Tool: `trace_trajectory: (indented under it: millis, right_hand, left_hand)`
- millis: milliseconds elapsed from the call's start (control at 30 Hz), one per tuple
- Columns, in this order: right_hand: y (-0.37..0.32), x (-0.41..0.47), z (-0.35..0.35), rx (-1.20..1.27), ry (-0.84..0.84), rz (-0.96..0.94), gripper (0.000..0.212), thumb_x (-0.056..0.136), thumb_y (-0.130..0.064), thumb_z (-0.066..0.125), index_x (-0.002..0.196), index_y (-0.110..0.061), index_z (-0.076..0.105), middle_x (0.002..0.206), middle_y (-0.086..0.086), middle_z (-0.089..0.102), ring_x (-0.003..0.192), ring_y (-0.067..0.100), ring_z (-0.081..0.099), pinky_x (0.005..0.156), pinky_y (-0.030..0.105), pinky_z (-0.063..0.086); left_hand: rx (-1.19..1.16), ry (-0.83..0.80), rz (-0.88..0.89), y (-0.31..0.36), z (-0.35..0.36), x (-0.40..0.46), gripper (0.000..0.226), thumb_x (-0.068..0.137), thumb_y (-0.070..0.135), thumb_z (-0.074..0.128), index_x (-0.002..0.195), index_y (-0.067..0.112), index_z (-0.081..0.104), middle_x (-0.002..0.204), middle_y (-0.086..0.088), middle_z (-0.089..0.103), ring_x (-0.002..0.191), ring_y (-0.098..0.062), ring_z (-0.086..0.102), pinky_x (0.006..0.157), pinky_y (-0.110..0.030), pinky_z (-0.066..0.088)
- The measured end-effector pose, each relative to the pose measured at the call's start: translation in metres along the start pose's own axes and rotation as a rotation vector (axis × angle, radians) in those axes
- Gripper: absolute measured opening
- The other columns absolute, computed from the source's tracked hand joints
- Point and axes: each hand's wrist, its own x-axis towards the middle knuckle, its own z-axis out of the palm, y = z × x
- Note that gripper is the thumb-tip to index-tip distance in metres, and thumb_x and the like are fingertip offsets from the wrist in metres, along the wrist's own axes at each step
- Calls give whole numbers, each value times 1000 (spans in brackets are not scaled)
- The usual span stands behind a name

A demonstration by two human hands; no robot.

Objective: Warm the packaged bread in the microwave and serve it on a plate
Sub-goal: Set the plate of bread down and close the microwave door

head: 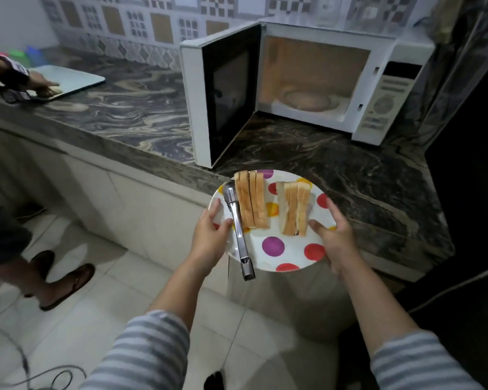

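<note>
We hold the dotted plate (273, 249) with our left hand (209, 235) and right hand (333, 237), fingers wrapped round its rim, bread slices (254, 204) standing between them at the counter (350, 175) edge.

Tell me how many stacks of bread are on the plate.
2. One stack stands on edge on the plate's left half, beside the metal tongs. The other stack stands on the right half, near the right hand. None seem hidden.

Two bare forearms and bare hands. Left hand (210, 235), right hand (334, 237), no rings, no watch, no gloves visible. Both upper arms in short sleeves, grey and white horizontal stripes: left sleeve (150, 353), right sleeve (412, 364). Sleeves end near elbows, loose fit. Fabric looks soft, knit-like.
</note>
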Motion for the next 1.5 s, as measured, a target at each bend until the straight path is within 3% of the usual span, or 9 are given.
trace_trajectory:
  millis: [133,433,733,867,1000,1133,1333,1433,1500]
  right_hand:
    - [5,-33,29,44,-60,6,62,90,1,58,140,-32,43,123,-2,59,110,26,61,91,49,52]
    - [19,-82,139,58,-198,-59,60,90,-2,60,138,-35,45,131,-1,58,118,24,57,100,52,47]
    - [27,-98,287,70,-217,-74,62,90,-5,61,140,-36,42,136,-5,53,123,21,53,103,50,44]
    - [14,-82,334,75,-215,-76,60,91,-4,58,140,-34,43,135,-7,53,122,19,53,102,48,45]
    - [-5,-48,372,58,-189,-110,58,92,-3,56,140,-33,43,130,-8,54,120,19,53,100,48,47]
    - [-22,4,399,76,-156,-151,59,91,1,55,141,-28,43,134,0,55,120,22,54,101,50,45]
    - [-56,94,424,49,-61,-195,59,91,2,55,142,-25,42,133,4,56,114,19,57,92,34,48]
    - [-68,135,431,25,-10,-194,60,91,3,55,141,-26,42,133,3,56,117,20,56,99,38,46]
    - [-71,160,433,14,38,-169,61,90,3,55,141,-28,42,132,4,57,116,22,56,100,42,46]
  left_hand:
    - [19,96,-14,-15,-39,-29,56,93,21,57,146,24,37,128,-7,56,73,-12,53,65,-20,46]
    - [-4,180,4,-46,-162,-43,59,95,19,56,148,19,31,142,-7,48,63,-6,46,53,-7,41]
    - [77,193,61,-71,-303,17,58,93,13,55,147,15,33,146,0,43,51,11,45,53,-2,39]
    - [85,189,48,-69,-338,56,58,94,17,55,148,18,32,145,5,41,67,4,51,60,-2,41]
    - [52,117,56,-59,-355,108,59,96,19,54,149,18,28,152,8,31,101,-6,56,72,-3,40]
    - [52,108,88,-43,-355,175,59,95,17,53,149,17,29,153,-6,34,106,-23,61,91,-28,47]
    - [-1,30,114,-16,-334,282,59,95,17,55,148,16,30,151,5,36,111,-27,58,97,-31,45]
    - [26,-12,116,-6,-320,333,59,94,14,54,148,16,31,149,-4,41,84,-17,58,97,-37,45]
    - [35,-54,106,-1,-311,364,60,93,12,55,148,17,31,147,-14,42,105,-29,61,100,-41,43]
